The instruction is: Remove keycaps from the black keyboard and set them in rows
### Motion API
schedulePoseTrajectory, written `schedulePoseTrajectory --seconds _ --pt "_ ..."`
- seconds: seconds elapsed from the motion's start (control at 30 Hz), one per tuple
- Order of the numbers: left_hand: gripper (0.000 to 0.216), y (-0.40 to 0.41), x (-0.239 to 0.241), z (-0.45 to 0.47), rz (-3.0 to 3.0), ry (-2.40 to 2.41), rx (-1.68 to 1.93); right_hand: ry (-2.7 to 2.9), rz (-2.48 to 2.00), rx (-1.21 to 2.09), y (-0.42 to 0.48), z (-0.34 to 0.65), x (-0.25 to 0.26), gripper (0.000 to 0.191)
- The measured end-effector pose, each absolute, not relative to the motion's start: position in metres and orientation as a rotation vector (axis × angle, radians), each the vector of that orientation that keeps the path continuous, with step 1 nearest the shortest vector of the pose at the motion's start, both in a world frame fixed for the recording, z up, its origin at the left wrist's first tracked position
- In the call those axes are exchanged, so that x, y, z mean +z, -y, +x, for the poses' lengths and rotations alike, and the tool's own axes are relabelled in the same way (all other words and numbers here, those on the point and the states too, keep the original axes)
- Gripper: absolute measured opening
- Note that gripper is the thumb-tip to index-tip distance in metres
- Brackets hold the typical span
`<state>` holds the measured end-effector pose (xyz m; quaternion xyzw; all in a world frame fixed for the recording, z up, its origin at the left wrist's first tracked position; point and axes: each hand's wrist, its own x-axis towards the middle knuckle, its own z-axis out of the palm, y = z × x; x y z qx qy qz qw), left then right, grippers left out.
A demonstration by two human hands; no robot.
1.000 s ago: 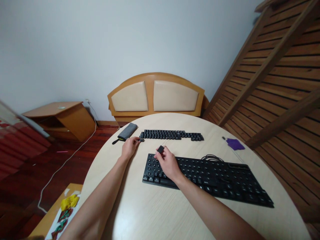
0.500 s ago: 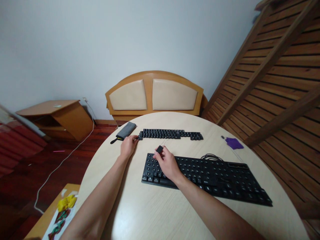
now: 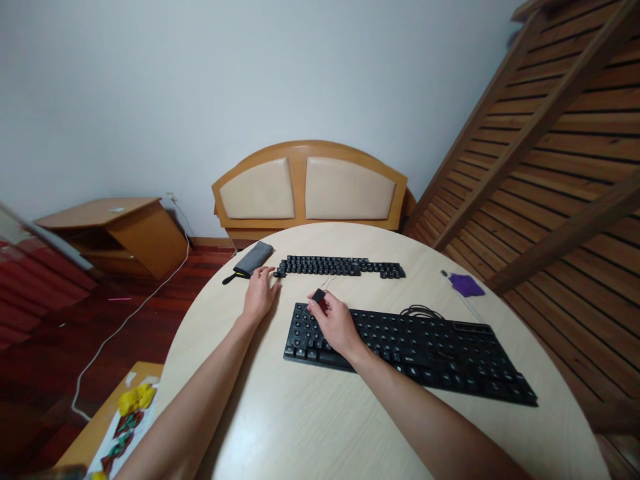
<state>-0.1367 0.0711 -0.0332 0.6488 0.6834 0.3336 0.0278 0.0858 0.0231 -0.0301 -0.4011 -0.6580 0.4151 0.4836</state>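
A: What has the right hand (image 3: 334,325) got?

B: A small black tool (image 3: 319,296), likely a keycap puller, pinched between thumb and fingertips. It sits over the far left corner of the keyboard (image 3: 415,347), the heel of the hand resting on the keys.

A: And the left hand (image 3: 260,293)?

B: It lies on the table (image 3: 280,413) with the fingers loosely curled, tips at the left end of the keycap rows (image 3: 340,267). I can't tell whether it pinches a cap there or only touches one. A grey pouch (image 3: 254,258) lies just beside it.

A: How should the pull go, in your view?

B: I'd say seat the tool squarely over one key, with both wires under opposite edges, then lift straight up. A tilted pull could bend the stem or flick the cap off the table. Keeping the heel planted on the keyboard probably steadies it.

A: Where should loose caps go?

B: In line with the rows already laid out, same order, so none gets lost. The cable (image 3: 419,311) and purple cloth (image 3: 467,285) are well apart, out of the way.
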Motion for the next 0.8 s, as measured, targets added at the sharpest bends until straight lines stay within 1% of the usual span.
schedulePoseTrajectory --seconds 0.2,0.3,0.37,0.43,0.53,0.8 --pt "0.024 -0.023 -0.022 -0.098 1.975 -1.833 1.021 1.612 -0.954 0.997 -0.025 0.093 -0.011 0.023" --pt "0.023 0.004 -0.016 -0.086 2.005 -1.565 1.017 1.766 -0.893 1.101 -0.022 0.104 0.004 0.02" --pt "0.019 0.017 -0.013 -0.086 2.087 -1.351 0.992 1.816 -0.87 1.175 -0.016 0.111 0.01 0.021" --pt "0.02 0.023 -0.011 -0.09 2.159 -1.197 0.924 1.799 -0.865 1.218 -0.009 0.115 0.008 0.024" --pt "0.021 0.022 -0.008 -0.095 2.2 -1.132 0.882 1.781 -0.854 1.256 -0.001 0.116 -0.002 0.025" --pt "0.012 0.019 -0.003 -0.095 2.242 -1.126 0.818 1.788 -0.884 1.211 -0.001 0.115 -0.017 0.025"
